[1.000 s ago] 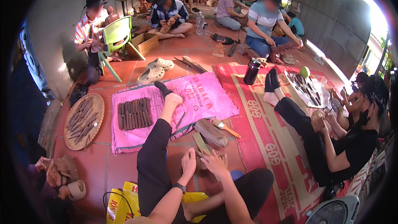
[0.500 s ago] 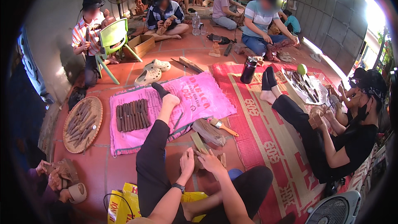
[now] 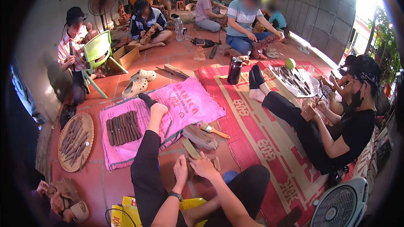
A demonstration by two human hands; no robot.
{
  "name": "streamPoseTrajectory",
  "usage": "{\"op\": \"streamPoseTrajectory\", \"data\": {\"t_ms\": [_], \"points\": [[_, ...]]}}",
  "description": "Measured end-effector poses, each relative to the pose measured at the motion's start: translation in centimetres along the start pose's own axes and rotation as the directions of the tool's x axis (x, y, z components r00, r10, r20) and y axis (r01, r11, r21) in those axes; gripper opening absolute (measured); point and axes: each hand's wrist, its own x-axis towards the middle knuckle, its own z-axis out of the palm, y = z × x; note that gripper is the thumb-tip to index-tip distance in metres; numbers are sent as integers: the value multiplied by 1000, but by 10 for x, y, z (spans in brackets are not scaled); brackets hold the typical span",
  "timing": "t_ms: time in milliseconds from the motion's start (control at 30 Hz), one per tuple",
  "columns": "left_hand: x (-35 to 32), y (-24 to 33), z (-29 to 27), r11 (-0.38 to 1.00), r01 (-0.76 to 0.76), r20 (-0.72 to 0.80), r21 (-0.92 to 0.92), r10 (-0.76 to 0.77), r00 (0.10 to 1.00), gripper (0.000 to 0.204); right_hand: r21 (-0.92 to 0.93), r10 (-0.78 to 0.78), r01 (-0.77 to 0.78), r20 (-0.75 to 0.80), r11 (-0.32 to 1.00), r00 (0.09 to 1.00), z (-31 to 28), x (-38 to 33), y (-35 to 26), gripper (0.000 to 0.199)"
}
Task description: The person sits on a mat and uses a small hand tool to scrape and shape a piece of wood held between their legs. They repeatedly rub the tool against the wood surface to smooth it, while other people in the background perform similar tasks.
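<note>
We sit on the terracotta tile floor (image 3: 105, 185) with our black-trousered left leg stretched forward. Our left hand (image 3: 181, 169) and right hand (image 3: 205, 168) meet just ahead of our lap, both closed around a small brown piece of wood (image 3: 190, 171); the left grip wraps its near side with the fingers curled tight, and the right grip presses over the top and far side, so the wood is mostly hidden between the palms and held just above the floor. A black wristwatch (image 3: 175, 195) sits on our left wrist.

Just beyond the hands lie a flat greenish wooden strip (image 3: 191, 149) and a rough grey-brown chunk of bark-like wood (image 3: 200, 136), touching or nearly so. A paintbrush with an orange wooden handle (image 3: 213, 130) rests beside that chunk, at the edge of the pink woven plastic sack (image 3: 185, 101) spread flat on the floor. On the sack, left of our leg, a row of dark brown wooden sticks (image 3: 122, 127) lies side by side. Further left, a round woven bamboo tray (image 3: 75, 142) holds more brown sticks.

To our right a red and cream patterned woven mat (image 3: 261, 143) carries a person in black clothes seated with legs outstretched, working a small block. A black steel flask (image 3: 234, 70) stands upright near that mat's far edge.
</note>
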Motion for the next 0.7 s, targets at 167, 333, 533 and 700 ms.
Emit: {"op": "streamPoseTrajectory", "data": {"t_ms": [167,333,533,700], "points": [[5,-4,0,1000,10,-31,-10,-11,999,46,41,-19,18,5,999,1000,-26,-12,-9,39],[2,3,3,1000,10,-15,-19,-10,1000,46,107,66,-59,-64,993,996,2,5,-5,39],[5,-6,0,997,69,19,-27,-68,997,48,65,19,-18,-23,998,1000,-30,-7,-21,39],[4,-6,5,999,6,-9,-41,-7,1000,46,128,76,-62,-114,990,991,-1,6,-12,35]]}}
